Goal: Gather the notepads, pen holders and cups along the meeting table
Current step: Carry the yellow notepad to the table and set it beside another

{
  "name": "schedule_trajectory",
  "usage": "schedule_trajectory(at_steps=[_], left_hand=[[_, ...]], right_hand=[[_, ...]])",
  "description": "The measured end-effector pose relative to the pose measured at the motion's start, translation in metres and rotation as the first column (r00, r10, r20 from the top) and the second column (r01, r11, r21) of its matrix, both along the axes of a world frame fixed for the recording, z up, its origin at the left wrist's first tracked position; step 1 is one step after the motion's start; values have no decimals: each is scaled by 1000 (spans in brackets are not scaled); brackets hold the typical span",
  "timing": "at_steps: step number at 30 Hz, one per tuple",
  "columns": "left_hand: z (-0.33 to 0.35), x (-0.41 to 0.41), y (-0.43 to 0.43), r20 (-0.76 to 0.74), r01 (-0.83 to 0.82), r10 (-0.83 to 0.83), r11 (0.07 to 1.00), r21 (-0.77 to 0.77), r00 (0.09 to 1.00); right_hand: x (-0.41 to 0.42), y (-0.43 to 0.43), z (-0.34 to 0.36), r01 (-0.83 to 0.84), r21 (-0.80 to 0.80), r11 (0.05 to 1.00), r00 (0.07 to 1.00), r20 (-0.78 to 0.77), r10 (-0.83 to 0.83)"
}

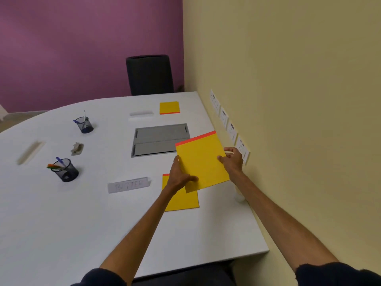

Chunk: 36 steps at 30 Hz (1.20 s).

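A yellow notepad with an orange-red top strip is held tilted above the right side of a white meeting table, close to the cream wall. The left hand grips its lower left edge, thumb on top and fingers underneath, while the right hand pinches its right edge between thumb and fingers. Its lower corner overlaps a second yellow notepad that lies flat on the table directly beneath, partly covered by the left forearm. A third yellow notepad lies flat farther along the table, near the far edge. Left of centre stand two black mesh pen holders, well apart: the nearer one holds orange, green and blue pens, the farther one a blue pen and a white one. Just beside the right forearm, at the table's wall edge, stands a pale object that may be a cup, though it is mostly hidden. A white name card stands between the nearer holder and the flat notepad. A grey cable hatch is set into the tabletop behind the held pad. A dark chair stands at the far end, against a purple wall.
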State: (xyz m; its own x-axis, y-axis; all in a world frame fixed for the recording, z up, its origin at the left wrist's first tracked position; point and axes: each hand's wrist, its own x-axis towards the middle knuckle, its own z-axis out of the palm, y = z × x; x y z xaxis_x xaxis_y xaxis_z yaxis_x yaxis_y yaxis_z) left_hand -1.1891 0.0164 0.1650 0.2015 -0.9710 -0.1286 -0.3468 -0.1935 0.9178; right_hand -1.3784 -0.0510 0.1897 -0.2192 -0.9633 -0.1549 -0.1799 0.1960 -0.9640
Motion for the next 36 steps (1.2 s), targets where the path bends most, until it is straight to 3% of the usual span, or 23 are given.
schedule_trajectory(at_steps=[7, 11, 15, 18, 21, 27, 32, 36], left_hand=[[-54, -9, -44, -40, 20, -15, 992, 122, 999], [-85, -22, -87, -11, -25, 27, 987, 158, 1000], [-119, -30, -131, 23, -31, 27, 981, 191, 999], [-154, -35, -162, 27, -40, 35, 974, 222, 999], [-175, -41, -168, 59, -42, 26, 958, 283, 998], [-213, -58, -180, 141, -35, -16, 934, 355, 990], [-218, -62, -180, 344, 15, -136, 943, 333, 929], [-217, -63, -181, 457, 54, -175, 963, 265, 872]], right_hand=[[-9, -61, -47, -15, 60, 998, 999, -39, 17], [-12, -101, -88, -79, 109, 991, 974, -201, 100], [-10, -136, -124, -232, 298, 926, 865, -373, 336], [-5, -163, -153, -238, 444, 864, 787, -433, 439], [-4, -174, -169, -196, 491, 849, 750, -483, 453], [-3, -187, -209, -104, 463, 880, 645, -643, 414], [-6, -187, -227, -157, 495, 854, 548, -676, 493], [-6, -179, -234, -215, 397, 892, 411, -792, 452]])
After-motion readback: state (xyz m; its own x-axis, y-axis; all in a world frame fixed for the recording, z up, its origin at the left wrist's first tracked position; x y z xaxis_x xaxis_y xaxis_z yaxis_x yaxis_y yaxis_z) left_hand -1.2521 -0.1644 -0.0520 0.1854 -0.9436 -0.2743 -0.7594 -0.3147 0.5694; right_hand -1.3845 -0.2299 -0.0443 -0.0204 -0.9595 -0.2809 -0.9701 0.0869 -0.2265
